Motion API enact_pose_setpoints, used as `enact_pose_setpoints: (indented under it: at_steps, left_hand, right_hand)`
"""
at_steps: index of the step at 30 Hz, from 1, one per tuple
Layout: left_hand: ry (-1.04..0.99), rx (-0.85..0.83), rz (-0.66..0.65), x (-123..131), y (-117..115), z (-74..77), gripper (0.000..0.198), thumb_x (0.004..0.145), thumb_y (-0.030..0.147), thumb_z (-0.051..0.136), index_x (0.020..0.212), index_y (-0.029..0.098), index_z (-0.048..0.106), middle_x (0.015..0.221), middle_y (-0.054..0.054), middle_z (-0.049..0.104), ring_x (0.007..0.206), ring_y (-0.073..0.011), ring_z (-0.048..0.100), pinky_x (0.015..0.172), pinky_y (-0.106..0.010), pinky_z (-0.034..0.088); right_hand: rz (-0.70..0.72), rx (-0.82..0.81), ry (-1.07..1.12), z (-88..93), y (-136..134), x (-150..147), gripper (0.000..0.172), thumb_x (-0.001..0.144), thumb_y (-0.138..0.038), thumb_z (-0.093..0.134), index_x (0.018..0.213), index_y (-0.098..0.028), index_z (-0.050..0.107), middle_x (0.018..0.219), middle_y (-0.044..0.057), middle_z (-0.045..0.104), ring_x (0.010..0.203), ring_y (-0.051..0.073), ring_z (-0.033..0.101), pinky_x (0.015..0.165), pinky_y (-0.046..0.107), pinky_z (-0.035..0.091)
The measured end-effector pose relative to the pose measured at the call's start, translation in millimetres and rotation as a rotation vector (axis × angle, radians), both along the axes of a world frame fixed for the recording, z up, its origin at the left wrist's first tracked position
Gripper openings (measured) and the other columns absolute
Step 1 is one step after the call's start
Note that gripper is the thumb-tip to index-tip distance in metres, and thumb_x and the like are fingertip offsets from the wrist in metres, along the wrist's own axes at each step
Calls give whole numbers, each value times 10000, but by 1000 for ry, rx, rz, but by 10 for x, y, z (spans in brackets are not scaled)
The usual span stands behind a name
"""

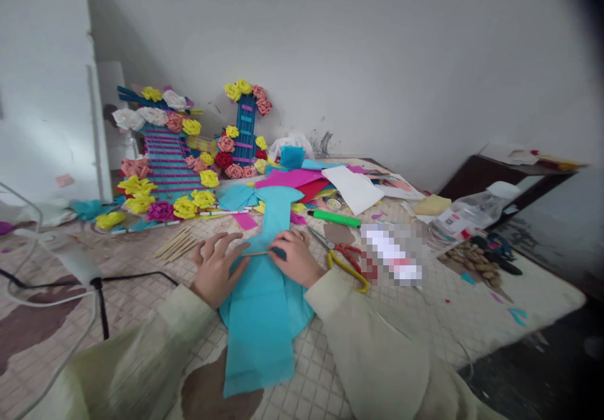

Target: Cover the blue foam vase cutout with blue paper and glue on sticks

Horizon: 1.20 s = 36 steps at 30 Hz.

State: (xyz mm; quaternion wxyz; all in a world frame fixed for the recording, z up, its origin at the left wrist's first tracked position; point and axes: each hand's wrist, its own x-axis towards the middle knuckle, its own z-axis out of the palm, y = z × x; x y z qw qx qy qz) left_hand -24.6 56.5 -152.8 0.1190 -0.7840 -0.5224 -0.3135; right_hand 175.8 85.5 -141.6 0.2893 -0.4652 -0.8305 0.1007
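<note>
A thin wooden stick [258, 254] lies crosswise over a long strip of turquoise crepe paper [259, 332]. At the stick's left end, my left hand [214, 272] has its thumb and index finger on either side of it, the other fingers spread. My right hand [298, 258] grips the right end, fingers bent down towards the paper. More turquoise paper shows beneath the strip and beyond my hands. Several loose wooden sticks [177, 245] lie to the left of my left hand. Scissors with red handles [349, 256] and yellow-handled pliers [352, 271] rest right of my right hand.
Decorated frames with paper flowers [165, 162] [245, 131] stand against the wall. Coloured paper [292, 178] is piled at the back, near a green marker [336, 219]. A plastic bottle [472, 215] lies right. A white device with cables [70, 256] stands left.
</note>
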Motion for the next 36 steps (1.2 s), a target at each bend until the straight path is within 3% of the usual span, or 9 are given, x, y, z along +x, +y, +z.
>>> enact_pose_setpoints:
  at_steps: [11,19,25,30,33,36]
  left_hand:
    - [35,11,-116,29,65,16,229,882,236,518,873,304,736,1082,-45,683,1106,-290,495,923,-483,306]
    - [37,38,-122,46,13,51,247,875,218,512,915,336,725,956,-25,709,982,-243,596,980,-519,227]
    - [82,55,-105,13,3,88,215,864,259,519,831,309,726,973,-24,712,984,-246,600,974,-526,223]
    - [191,29,-135,-2,-20,120,236,877,250,483,908,298,713,1057,-29,702,1038,-276,582,969,-564,222]
    - [113,-7,-137,0,-21,110,227,870,274,490,898,305,713,1051,-23,708,1031,-284,590,964,-577,230]
    - [-97,-127,-126,-10,-17,99,220,844,330,524,942,278,714,1025,-44,715,1007,-289,604,945,-548,304]
  right_hand:
    - [101,-17,4,0,30,-12,93,841,-152,645,874,-205,715,942,30,679,958,190,570,934,405,247]
    - [98,28,-5,32,20,-26,98,858,-232,630,816,-207,715,886,26,693,913,181,576,939,400,240]
    - [30,-7,-16,18,27,-66,66,845,-200,641,824,-201,704,871,25,690,910,185,574,911,387,260]
    - [65,7,-63,14,35,-65,65,856,-212,639,883,-200,696,915,38,669,945,198,551,925,403,254]
    - [69,5,-119,47,17,-71,76,882,-199,600,866,-182,673,924,46,658,964,203,536,917,402,258]
    - [42,-22,-135,110,-29,-72,75,892,-161,565,867,-171,634,952,65,653,1000,220,516,892,406,270]
